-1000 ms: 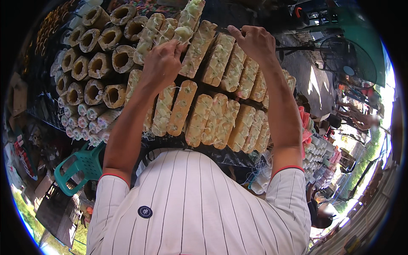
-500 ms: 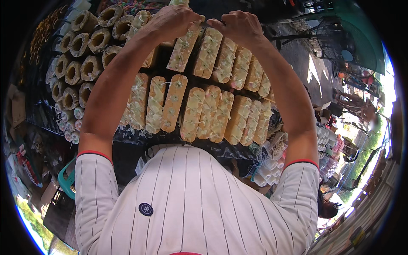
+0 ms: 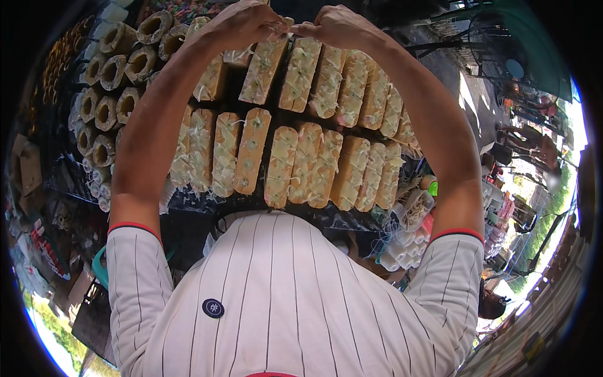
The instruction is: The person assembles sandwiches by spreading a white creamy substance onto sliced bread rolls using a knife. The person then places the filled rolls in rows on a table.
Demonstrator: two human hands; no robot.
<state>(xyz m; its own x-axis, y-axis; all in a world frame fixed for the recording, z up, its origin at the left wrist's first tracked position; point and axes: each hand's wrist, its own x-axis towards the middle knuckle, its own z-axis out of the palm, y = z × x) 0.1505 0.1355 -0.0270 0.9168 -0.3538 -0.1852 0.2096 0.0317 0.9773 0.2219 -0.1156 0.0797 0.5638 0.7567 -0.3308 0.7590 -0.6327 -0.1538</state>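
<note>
Two rows of long tan blocks with rounded ends lie in front of me, streaked with pale, wax-like drips. At the far edge, my left hand (image 3: 254, 24) is closed in a pinch over the end of a far-row block (image 3: 264, 74). My right hand (image 3: 342, 26) is also closed, its thumb reaching left until the two hands almost meet. Whatever small thing their fingertips hold is too small to make out. Nearer my chest, a front-row block (image 3: 253, 151) shows several small round spots along its top.
Hollow, thick-walled tubes (image 3: 113, 72) are stacked at the left. Bundled white rolls (image 3: 402, 246) sit beside my right elbow. Dark sheeting (image 3: 201, 202) covers the table's near edge. A green stool (image 3: 100, 267) stands low at the left.
Both hands have shifted slightly up, toward the far edge, and my elbows have spread outward. The right fingers have turned, with the thumb now pointing left. The blocks keep their arrangement.
</note>
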